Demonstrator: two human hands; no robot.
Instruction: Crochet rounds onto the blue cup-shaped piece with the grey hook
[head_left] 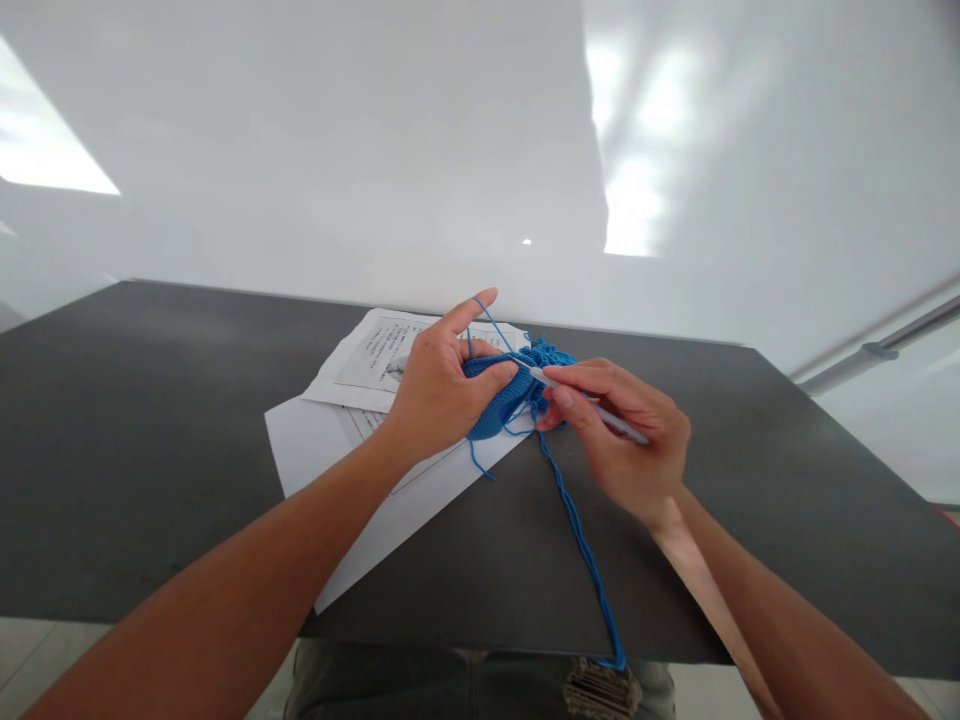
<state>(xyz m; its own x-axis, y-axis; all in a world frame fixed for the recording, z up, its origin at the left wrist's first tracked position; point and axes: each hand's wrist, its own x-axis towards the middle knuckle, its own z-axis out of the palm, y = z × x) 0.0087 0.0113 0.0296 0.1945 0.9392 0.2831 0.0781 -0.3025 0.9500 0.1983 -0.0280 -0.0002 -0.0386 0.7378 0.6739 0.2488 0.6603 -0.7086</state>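
A: State of the grip?

B: Left hand (442,380) pinches the blue crocheted piece (491,420) between thumb and fingers, index finger raised with yarn looped over it. Right hand (645,470) pinches a grey-handled crochet hook (626,428), pen fashion.

A: Location of the piece?

B: Between the hands, above the printed sheets. Hook tip is at its upper edge; cannot tell whether it sits inside a stitch.

A: Likely failures there?

B: Judgement: a dropped loop, if the hook backs out or twists. A split strand, if the tip enters at a poor angle. Uneven stitches, if the raised finger dips and tension is lost.

A: Just outside the grip?

B: A blue yarn tangle (551,358) beside the hook; its loose loops could catch on the tip. A short yarn tail (481,467) hangs below the piece and might get worked in by mistake.

A: Farther out?

B: A long yarn strand (576,525) crosses the counter (750,480) to the near edge, by a brown ridged object (602,690), identity uncertain. A snag there would tug at the work.
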